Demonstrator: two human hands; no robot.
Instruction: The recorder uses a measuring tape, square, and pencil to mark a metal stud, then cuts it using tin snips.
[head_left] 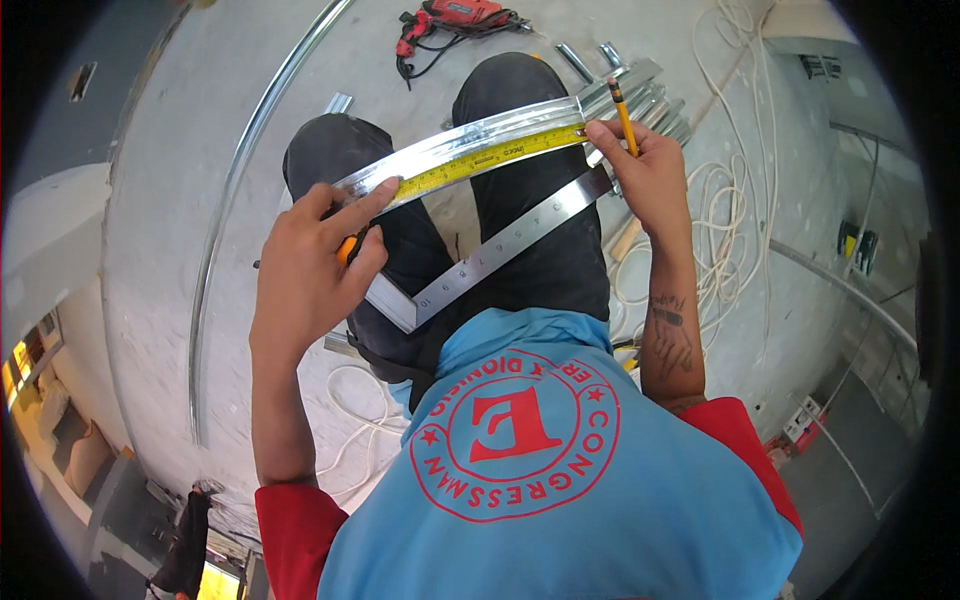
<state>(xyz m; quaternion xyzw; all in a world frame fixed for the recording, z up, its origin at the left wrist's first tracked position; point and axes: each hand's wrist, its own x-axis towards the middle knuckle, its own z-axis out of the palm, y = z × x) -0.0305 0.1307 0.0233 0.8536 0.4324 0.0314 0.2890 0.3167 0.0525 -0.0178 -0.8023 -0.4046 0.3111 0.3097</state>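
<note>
A shiny metal channel (pixel 490 120) lies across my knees, with an extended yellow tape measure (pixel 480 158) along its lower edge. My left hand (pixel 330 255) grips the tape's orange-and-black case, with one fingertip pressing the blade against the channel's left part. My right hand (pixel 645 170) pinches the tape's end at the channel's right end and holds an upright yellow pencil (pixel 624 115). A steel try square (pixel 500 245) rests on my dark-trousered thighs below the channel, its long ruler slanting up toward my right hand and partly hidden there.
A red corded drill (pixel 448 18) lies beyond my knees. Metal channel pieces (pixel 640 85) are piled at the upper right, tangled white cable (pixel 730 250) beside them. A long metal strip (pixel 225 200) lies on the floor at left. A person's dark-clad legs (pixel 180 545) show at lower left.
</note>
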